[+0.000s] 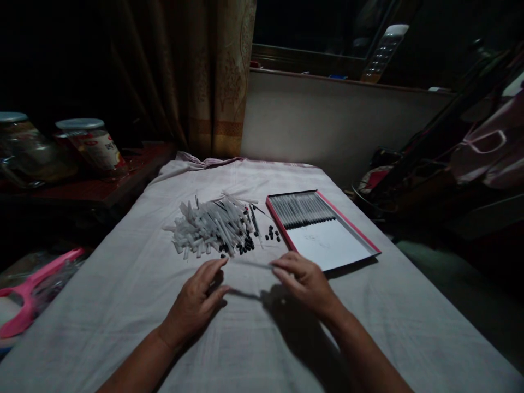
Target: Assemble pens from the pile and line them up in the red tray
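My right hand [301,275] pinches one end of a thin, pale pen [251,263], blurred by motion, above the cloth. The pen lies nearly level and points left. My left hand [200,295] is beside its far end, thumb and forefinger apart with nothing visible between them. Beyond my hands is a loose pile of translucent plastic pen parts [208,224], with small black plugs [246,244] at its near right side. To the right, a shallow box [356,225] with red sides holds a row of clear pens [303,207], their black ends facing me.
A pale cloth [143,273] covers the table. At left are a lidded jar [96,147] and a glass jug [33,153] on a dark red surface, with a pink plastic object [30,295] lower down. A curtain and wall stand behind; a bottle [385,53] is on the sill.
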`<control>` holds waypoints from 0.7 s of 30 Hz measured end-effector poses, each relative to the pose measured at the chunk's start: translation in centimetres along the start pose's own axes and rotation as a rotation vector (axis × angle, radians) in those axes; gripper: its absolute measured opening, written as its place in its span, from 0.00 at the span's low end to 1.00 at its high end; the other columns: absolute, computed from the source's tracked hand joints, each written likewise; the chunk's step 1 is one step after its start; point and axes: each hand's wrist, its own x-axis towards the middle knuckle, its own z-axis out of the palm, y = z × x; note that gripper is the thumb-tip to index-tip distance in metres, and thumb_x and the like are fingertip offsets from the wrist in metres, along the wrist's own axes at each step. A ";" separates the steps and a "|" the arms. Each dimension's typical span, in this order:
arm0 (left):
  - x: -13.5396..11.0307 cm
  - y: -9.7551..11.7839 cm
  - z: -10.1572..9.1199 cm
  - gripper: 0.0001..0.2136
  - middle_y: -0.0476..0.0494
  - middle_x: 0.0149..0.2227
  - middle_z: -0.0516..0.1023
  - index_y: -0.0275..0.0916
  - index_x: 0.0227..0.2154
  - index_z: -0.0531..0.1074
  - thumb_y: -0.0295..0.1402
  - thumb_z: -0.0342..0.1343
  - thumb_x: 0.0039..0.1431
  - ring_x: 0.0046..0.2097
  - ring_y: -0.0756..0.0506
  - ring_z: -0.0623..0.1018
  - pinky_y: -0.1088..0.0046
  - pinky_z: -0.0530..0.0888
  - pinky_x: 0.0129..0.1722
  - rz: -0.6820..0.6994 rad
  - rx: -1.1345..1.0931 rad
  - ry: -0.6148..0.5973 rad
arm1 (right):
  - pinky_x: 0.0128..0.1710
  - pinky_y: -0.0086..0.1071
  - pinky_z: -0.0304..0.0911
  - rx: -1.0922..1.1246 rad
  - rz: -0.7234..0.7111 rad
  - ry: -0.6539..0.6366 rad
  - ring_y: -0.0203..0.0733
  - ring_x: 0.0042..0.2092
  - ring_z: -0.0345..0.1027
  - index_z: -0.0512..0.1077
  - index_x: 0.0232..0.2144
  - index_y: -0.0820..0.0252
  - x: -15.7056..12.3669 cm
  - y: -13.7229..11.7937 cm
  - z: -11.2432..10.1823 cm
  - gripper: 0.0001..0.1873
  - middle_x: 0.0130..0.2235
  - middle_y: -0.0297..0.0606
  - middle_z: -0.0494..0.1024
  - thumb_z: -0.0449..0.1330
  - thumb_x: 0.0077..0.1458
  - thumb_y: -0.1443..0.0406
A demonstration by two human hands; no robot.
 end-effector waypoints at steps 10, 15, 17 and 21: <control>1.5 -0.9 -0.9 0.26 0.38 0.48 0.76 0.40 0.51 0.70 0.48 0.60 0.52 0.35 0.47 0.77 0.76 0.73 0.23 -0.664 -0.520 0.218 | 0.40 0.37 0.67 -0.538 0.729 0.513 0.54 0.45 0.76 0.82 0.42 0.59 12.0 10.8 -8.1 0.18 0.42 0.46 0.83 0.58 0.54 0.59; 1.6 -0.6 -0.9 0.27 0.44 0.37 0.78 0.39 0.50 0.71 0.48 0.62 0.50 0.31 0.49 0.74 0.76 0.72 0.24 -0.727 -0.522 0.217 | 0.40 0.37 0.67 -0.643 0.785 0.427 0.54 0.46 0.75 0.81 0.44 0.55 13.3 12.0 -6.5 0.19 0.45 0.47 0.82 0.55 0.56 0.58; 1.6 -0.7 -0.9 0.27 0.45 0.35 0.77 0.39 0.50 0.71 0.48 0.61 0.50 0.29 0.50 0.73 0.76 0.72 0.24 -0.732 -0.514 0.207 | 0.41 0.37 0.67 -0.681 0.776 0.380 0.54 0.46 0.75 0.81 0.45 0.54 13.5 12.1 -6.1 0.20 0.45 0.46 0.82 0.55 0.57 0.57; 1.5 -0.6 -0.9 0.27 0.44 0.36 0.78 0.39 0.51 0.71 0.47 0.61 0.50 0.31 0.49 0.73 0.76 0.72 0.25 -0.723 -0.505 0.186 | 0.43 0.37 0.66 -0.749 0.746 0.304 0.53 0.48 0.74 0.81 0.46 0.54 13.6 12.0 -5.8 0.20 0.44 0.47 0.82 0.54 0.58 0.57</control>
